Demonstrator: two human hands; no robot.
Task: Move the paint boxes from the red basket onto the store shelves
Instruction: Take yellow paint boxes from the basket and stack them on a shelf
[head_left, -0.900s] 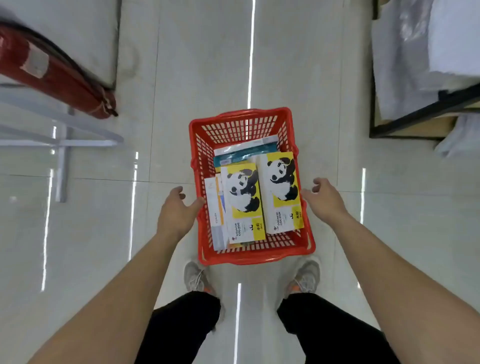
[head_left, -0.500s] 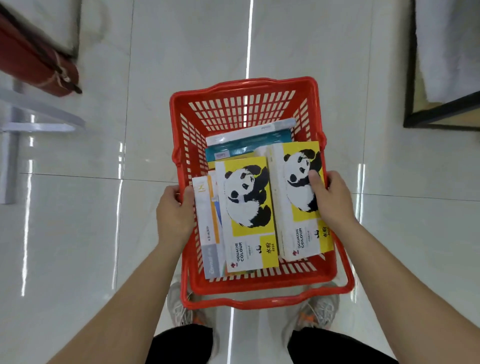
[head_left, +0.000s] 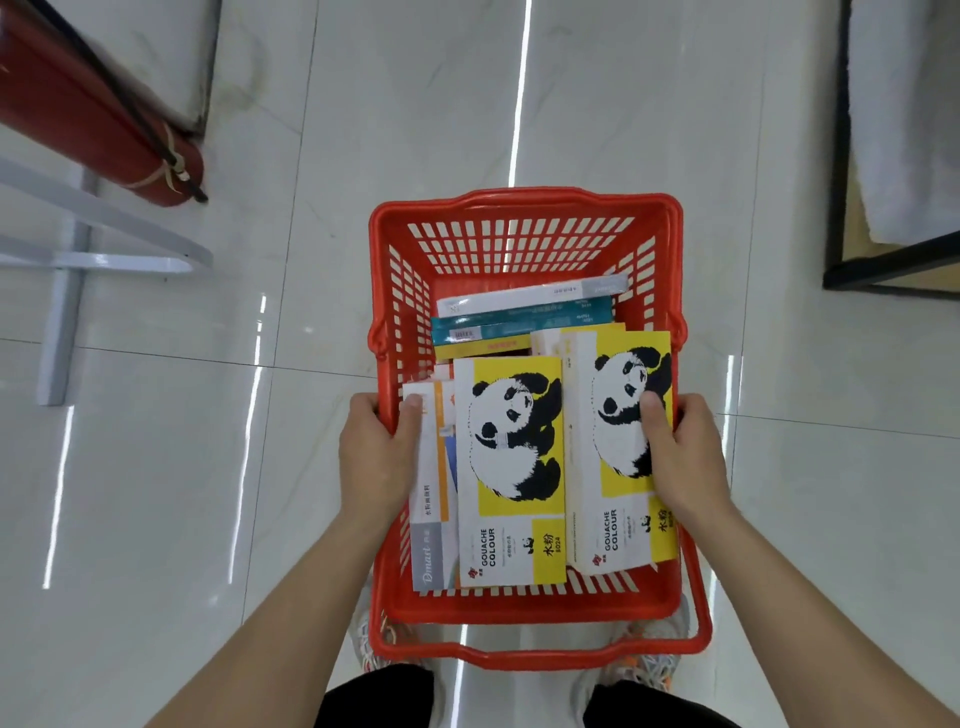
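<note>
Red plastic lattice basket (head_left: 524, 200) over glossy floor tiles (head_left: 156, 467). Flat rectangular cardboard paint boxes (head_left: 511, 467) lie inside, between the hands. The left hand (head_left: 376, 457) grips the left rim; the right hand (head_left: 685, 462) grips the right rim, thumb on a panda box (head_left: 608, 415).

a shop: a red plastic shopping basket (head_left: 524, 244) of boxed goods on glossy white floor tiles (head_left: 156, 467), black-framed display shelving (head_left: 836, 156) at upper right, white rack legs (head_left: 67, 260) at left.

head camera, looking steeply down, close over red basket (head_left: 524, 244), floor (head_left: 156, 467) around
</note>
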